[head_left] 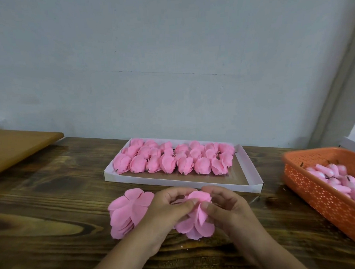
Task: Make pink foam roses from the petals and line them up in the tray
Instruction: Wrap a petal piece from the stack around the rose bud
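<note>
Mid-assembly near the table's front edge: left hand (171,205) and right hand (225,207) pinch a half-formed rose (197,212), seemingly folding petals; next, the tray (252,184).

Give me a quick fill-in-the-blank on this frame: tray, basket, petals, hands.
1. The finished roses lie in a shallow ____ cardboard tray.
2. The mesh basket at the table's right edge is ____ in colour.
3. The loose petal stack lies beside the ____ hand.
4. The rose being assembled is held by ____ hands, the other being the right hand.

Missing words: white; orange; left; both
</note>
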Available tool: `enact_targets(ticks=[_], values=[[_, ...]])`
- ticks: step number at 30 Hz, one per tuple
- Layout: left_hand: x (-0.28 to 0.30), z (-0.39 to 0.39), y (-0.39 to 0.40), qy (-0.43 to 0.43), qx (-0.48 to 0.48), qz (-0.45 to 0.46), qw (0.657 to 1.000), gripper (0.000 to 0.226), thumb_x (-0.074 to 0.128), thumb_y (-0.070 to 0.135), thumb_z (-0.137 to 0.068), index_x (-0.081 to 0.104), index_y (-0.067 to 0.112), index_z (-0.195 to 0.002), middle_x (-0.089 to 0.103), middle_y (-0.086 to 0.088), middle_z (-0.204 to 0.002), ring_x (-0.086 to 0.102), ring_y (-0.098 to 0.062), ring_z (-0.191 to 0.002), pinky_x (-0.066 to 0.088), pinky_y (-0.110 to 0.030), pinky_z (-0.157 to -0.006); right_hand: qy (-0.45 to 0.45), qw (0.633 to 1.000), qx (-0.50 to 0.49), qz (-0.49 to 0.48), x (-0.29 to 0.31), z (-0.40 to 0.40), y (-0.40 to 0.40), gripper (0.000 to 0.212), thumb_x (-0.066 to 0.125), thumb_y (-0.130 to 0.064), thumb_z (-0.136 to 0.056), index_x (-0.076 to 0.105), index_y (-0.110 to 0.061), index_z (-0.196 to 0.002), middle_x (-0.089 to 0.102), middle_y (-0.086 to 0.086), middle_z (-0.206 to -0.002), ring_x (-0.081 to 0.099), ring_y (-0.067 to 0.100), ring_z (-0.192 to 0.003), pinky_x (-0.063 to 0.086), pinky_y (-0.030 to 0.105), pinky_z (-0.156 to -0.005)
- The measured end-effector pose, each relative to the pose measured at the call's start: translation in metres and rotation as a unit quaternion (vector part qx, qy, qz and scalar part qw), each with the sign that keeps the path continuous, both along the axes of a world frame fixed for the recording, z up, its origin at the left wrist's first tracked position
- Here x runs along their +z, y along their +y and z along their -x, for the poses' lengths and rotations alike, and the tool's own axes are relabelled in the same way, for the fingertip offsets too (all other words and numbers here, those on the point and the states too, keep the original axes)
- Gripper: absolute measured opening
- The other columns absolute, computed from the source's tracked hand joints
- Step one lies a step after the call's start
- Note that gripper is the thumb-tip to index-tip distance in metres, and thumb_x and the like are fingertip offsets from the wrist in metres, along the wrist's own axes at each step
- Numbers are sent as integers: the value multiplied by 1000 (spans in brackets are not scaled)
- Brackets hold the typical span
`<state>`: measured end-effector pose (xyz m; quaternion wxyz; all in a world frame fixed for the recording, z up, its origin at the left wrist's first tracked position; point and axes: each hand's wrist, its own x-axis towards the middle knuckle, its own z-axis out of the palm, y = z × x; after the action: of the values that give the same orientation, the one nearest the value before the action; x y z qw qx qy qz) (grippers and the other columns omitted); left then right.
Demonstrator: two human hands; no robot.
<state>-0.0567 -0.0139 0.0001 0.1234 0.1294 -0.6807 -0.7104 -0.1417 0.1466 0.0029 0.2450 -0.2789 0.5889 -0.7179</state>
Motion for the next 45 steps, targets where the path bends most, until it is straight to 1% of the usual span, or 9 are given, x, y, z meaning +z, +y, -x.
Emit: enact_targets(ticks=[6, 15, 20, 24, 31, 34, 37, 41, 45], values=[[-6, 0, 4, 5, -33, 106, 994, 57, 82, 70, -65, 70, 45, -115, 74, 16, -115, 68, -7, -111, 58, -32, -91, 12, 997, -78, -12, -7, 1, -5, 26, 81, -28, -67, 77, -24, -92, 77, 11, -98, 74, 32, -91, 59, 44, -79], [-4, -1, 4, 29, -11, 82, 996, 24, 76, 22, -90, 76, 24, -114, 78, 3, -108, 73, -15, -104, 60, -33, -87, -56, 998, 17, -6, -1, 4, 1, 26, 75, -25, -82, 75, -12, -104, 74, 19, -109, 72, 33, -100, 59, 42, -85], [0, -3, 3, 0, -12, 57, 998, 24, 73, 25, -90, 76, 24, -114, 78, 3, -106, 73, -15, -101, 55, -24, -75, 15, 999, -11, -37, 6, 1, 3, 22, 68, -20, -90, 76, -32, -107, 77, 7, -104, 74, 22, -90, 60, 30, -73], [1, -3, 4, 10, 4, 71, 997, 26, 78, 29, -87, 76, 27, -113, 77, 5, -110, 71, -15, -107, 59, -37, -92, 74, 997, -15, -31, 8, -6, 0, 22, 67, -22, -84, 79, -24, -102, 78, 10, -100, 74, 30, -96, 60, 41, -84], [-8, 0, 19, 56, -53, 0, 997, 107, 98, 50, -51, 43, 48, -143, 65, 14, -128, 64, -8, -119, 59, -32, -85, -180, 975, 94, 93, 15, -8, 2, 35, 54, -19, -97, 64, -8, -129, 66, 21, -126, 69, 36, -98, 58, 48, -77], [-7, -1, 30, 80, -115, 5, 990, 80, 98, 41, -60, 57, 43, -128, 72, 4, -102, 69, -12, -103, 56, -26, -79, -234, 957, 107, 137, 10, -20, -7, 37, 54, -15, -95, 64, -4, -128, 63, 22, -130, 65, 30, -99, 53, 42, -82], [-7, -4, 33, 109, -70, -29, 991, 61, 95, 36, -62, 68, 52, -114, 75, 8, -115, 69, -11, -114, 57, -25, -87, -276, 938, 109, 182, 6, -37, -20, 35, 61, -1, -87, 62, 6, -121, 59, 21, -136, 62, 35, -119, 60, 42, -87], [-5, -6, 32, 131, -11, -51, 990, 42, 87, 36, -67, 74, 34, -107, 75, -2, -117, 70, -29, -113, 58, -52, -94, -333, 916, 97, 202, 4, -42, -22, 49, 52, -6, -85, 52, 7, -132, 56, 18, -141, 51, 35, -133, 44, 44, -109], [0, -9, 32, 131, -15, -51, 990, 31, 85, 37, -67, 75, 32, -96, 75, -2, -116, 72, -30, -107, 55, -58, -94, -358, 907, 111, 192, 5, -41, -18, 47, 56, 0, -85, 56, 6, -131, 62, 23, -132, 61, 33, -123, 54, 36, -92]])
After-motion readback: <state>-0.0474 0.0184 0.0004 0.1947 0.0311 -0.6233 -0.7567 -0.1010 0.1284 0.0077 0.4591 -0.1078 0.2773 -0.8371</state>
